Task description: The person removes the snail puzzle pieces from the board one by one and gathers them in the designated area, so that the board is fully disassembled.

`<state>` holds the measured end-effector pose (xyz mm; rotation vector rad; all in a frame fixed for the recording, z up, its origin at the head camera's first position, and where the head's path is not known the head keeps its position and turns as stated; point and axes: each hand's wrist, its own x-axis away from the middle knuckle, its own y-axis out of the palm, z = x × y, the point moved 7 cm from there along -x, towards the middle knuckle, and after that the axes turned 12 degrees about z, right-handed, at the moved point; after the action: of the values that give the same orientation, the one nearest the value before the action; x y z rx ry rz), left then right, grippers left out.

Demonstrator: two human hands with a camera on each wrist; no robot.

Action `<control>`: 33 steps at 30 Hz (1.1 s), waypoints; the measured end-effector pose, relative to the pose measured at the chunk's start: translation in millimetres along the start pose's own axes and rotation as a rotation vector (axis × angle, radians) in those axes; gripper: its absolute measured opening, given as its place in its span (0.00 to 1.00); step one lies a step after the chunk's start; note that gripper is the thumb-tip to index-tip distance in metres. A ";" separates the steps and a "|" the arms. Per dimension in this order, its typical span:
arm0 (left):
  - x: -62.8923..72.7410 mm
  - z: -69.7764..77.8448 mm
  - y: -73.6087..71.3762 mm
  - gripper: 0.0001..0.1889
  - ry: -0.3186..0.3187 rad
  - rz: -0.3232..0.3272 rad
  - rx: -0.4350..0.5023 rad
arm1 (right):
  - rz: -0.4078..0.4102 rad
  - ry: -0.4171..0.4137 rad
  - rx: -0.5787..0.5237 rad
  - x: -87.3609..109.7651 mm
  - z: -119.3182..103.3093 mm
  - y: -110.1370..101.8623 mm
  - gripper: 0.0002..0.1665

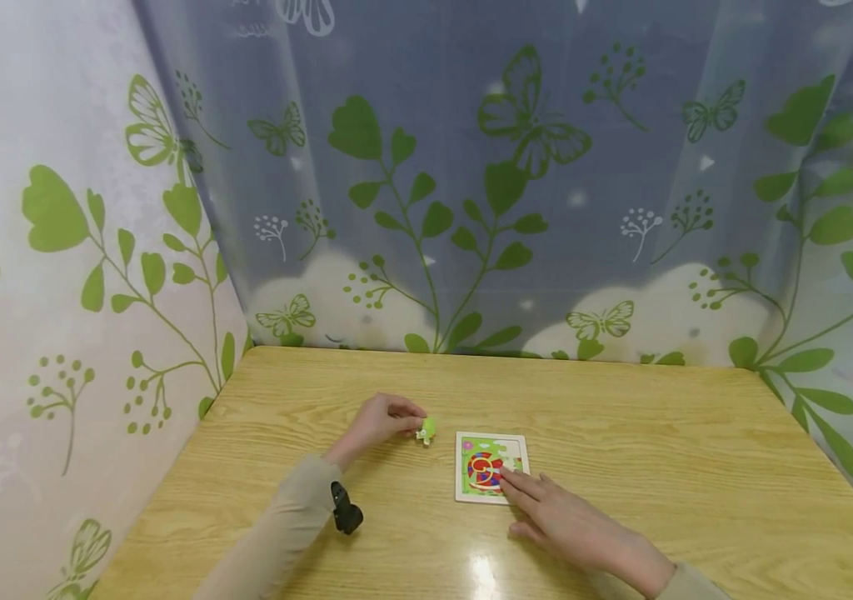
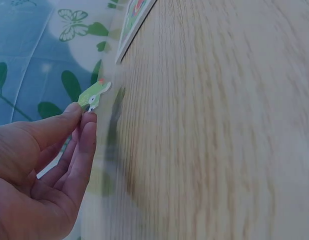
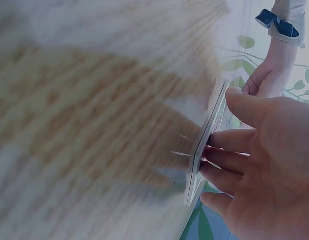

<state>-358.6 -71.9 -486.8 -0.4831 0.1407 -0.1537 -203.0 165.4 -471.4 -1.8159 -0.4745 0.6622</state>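
Note:
My left hand (image 1: 383,425) pinches a small green puzzle piece (image 1: 426,430) between thumb and fingertips, left of the puzzle board. In the left wrist view the piece (image 2: 94,94) shows a white edge and an eye-like mark, held over the table. The square puzzle board (image 1: 460,477) has a pale frame and a colourful picture with a red and blue spiral. A pale patch shows at its upper right. My right hand (image 1: 565,517) rests its straight fingertips on the board's lower right part. The right wrist view catches the board (image 3: 195,165) edge-on beneath those fingers.
Both lie over a wood-grain table (image 1: 644,433). A patterned curtain (image 1: 426,183) with leaves and butterflies hangs behind the table, and similar cloth (image 1: 82,300) stands on the left side. A black wrist device (image 1: 346,510) is strapped at the left sleeve.

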 end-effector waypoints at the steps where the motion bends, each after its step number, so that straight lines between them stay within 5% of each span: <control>1: -0.2 -2.0 -1.8 0.07 -0.003 0.007 -0.007 | 0.002 -0.001 0.002 0.0 0.0 -0.1 0.36; 11: -1.6 -6.4 -17.3 0.05 -0.002 0.062 -0.112 | 0.011 -0.009 -0.001 0.3 0.2 -1.7 0.36; 19: -3.4 -3.5 -19.1 0.07 0.057 0.075 -0.224 | 0.014 -0.014 0.002 -0.2 0.8 -0.6 0.36; 33: -7.9 -3.2 -16.0 0.07 0.072 0.116 -0.247 | 0.017 -0.024 0.002 -0.8 1.4 1.2 0.36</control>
<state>-368.7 -85.9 -481.3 -0.7139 0.2592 -0.0399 -204.5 165.6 -472.7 -1.8134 -0.4747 0.6961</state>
